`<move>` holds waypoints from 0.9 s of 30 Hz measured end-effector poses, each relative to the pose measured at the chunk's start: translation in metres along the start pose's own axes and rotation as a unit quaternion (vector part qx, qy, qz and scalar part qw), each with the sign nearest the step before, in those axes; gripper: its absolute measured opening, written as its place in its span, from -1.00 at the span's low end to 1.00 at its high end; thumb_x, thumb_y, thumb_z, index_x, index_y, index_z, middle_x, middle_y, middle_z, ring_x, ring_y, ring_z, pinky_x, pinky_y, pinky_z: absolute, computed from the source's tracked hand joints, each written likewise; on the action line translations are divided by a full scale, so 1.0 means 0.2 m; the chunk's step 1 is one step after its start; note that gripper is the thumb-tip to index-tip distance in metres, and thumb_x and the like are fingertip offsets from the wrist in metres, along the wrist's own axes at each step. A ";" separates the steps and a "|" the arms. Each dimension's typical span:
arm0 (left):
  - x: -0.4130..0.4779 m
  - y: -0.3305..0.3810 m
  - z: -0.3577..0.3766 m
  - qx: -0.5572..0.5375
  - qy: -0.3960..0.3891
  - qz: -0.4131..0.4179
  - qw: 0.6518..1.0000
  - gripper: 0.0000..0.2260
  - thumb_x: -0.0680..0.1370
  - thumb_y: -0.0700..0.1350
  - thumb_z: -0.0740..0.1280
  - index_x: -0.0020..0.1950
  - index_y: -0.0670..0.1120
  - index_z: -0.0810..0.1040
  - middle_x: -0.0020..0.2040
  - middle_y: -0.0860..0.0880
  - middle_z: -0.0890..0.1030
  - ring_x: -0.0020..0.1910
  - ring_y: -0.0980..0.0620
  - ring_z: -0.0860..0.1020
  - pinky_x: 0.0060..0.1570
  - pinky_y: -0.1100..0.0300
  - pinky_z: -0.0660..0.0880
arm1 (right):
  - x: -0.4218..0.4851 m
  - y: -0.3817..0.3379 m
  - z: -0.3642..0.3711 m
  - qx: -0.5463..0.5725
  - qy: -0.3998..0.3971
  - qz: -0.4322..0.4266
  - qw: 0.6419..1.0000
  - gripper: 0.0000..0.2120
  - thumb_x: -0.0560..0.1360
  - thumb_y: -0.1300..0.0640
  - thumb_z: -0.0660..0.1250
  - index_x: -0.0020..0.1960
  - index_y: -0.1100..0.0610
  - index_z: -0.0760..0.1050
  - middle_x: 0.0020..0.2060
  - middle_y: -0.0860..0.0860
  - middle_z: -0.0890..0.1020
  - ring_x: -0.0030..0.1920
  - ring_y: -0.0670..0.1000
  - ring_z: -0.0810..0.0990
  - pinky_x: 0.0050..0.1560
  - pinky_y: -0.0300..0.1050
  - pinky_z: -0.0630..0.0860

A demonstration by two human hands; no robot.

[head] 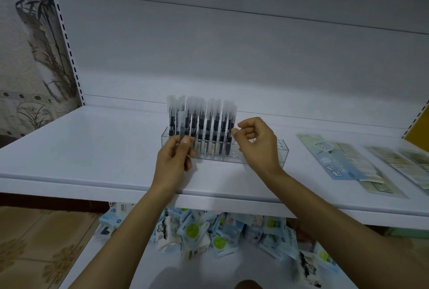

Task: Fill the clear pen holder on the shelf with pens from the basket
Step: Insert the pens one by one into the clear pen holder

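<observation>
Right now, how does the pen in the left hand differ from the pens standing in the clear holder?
The held pen is single and outside the clear holder, gripped by the left hand before its left end; the holder pens are many, standing in rows in its slots. Shared: upright, frosted cap up, dark barrel.

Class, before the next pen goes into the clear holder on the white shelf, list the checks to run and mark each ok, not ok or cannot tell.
1. Pen gripped: left hand holds a dark pen with a frosted cap upright: ok.
2. Free slots: right end of the clear acrylic pen holder has empty holes: ok.
3. Path to those holes: right hand hangs over them: not ok.
4. Stability: row of standing pens is upright: ok.
5. Right hand empty: cannot tell.
</observation>
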State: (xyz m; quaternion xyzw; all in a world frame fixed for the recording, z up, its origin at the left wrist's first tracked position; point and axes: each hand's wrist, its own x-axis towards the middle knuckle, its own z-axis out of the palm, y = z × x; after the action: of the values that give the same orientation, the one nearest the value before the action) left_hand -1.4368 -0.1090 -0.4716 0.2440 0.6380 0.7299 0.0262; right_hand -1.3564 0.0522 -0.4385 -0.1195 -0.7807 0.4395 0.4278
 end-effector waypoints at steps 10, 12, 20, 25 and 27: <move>-0.06 0.04 0.06 0.209 -0.189 0.132 0.950 -0.84 0.62 -0.06 0.22 0.14 -0.01 0.55 -0.41 0.09 0.52 -0.45 0.19 0.43 -0.38 0.34 0.32 | -0.07 -0.13 0.07 0.115 -0.159 0.113 0.974 -0.82 0.51 0.17 0.36 -0.08 0.32 0.55 -0.10 -0.09 0.64 -0.16 -0.20 0.63 -0.15 -0.33 0.56; -0.03 0.05 0.02 0.268 -0.202 0.135 0.932 -0.85 0.61 0.01 0.24 0.09 0.02 0.55 -0.34 0.07 0.58 -0.41 0.17 0.48 -0.35 0.24 0.41 | -0.08 -0.13 0.07 0.121 -0.149 0.135 0.972 -0.79 0.52 0.18 0.35 0.00 0.35 0.56 -0.19 -0.09 0.63 -0.26 -0.25 0.61 -0.26 -0.43 0.49; 0.15 0.06 -0.26 0.378 -0.021 0.213 0.901 -0.67 0.47 0.27 0.31 0.00 0.05 0.51 -0.19 0.15 0.57 -0.23 0.16 0.54 -0.31 0.21 0.47 | -0.04 -0.14 -0.03 0.241 -0.082 0.237 0.938 -0.87 0.59 0.12 0.24 0.05 0.19 0.44 -0.14 0.13 0.63 -0.32 0.04 0.66 -0.28 -0.11 0.63; 0.24 -0.05 -0.35 0.386 0.008 0.089 0.918 -0.29 0.39 0.13 0.46 0.43 -0.05 0.26 0.28 -0.04 0.50 0.12 -0.01 0.52 -0.04 0.10 0.48 | 0.01 -0.12 -0.14 0.253 -0.057 0.250 0.933 -0.85 0.59 0.12 0.24 0.04 0.21 0.47 -0.07 0.17 0.67 -0.29 0.04 0.67 -0.23 -0.12 0.64; 0.26 -0.08 -0.34 0.367 -0.034 0.035 0.929 -0.17 0.39 0.09 0.48 0.52 -0.05 0.12 0.42 -0.10 0.41 0.29 -0.09 0.45 0.16 0.02 0.42 | 0.02 -0.11 -0.18 0.265 -0.044 0.252 0.930 -0.86 0.59 0.14 0.23 0.04 0.21 0.47 -0.07 0.18 0.67 -0.31 0.04 0.66 -0.19 -0.09 0.63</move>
State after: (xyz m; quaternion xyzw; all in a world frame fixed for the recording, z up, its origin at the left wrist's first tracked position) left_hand -1.5130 -0.1505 -0.4741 0.2834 0.8511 0.4365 -0.0690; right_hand -1.3268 0.0631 -0.4089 -0.1744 -0.5981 0.7287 0.2842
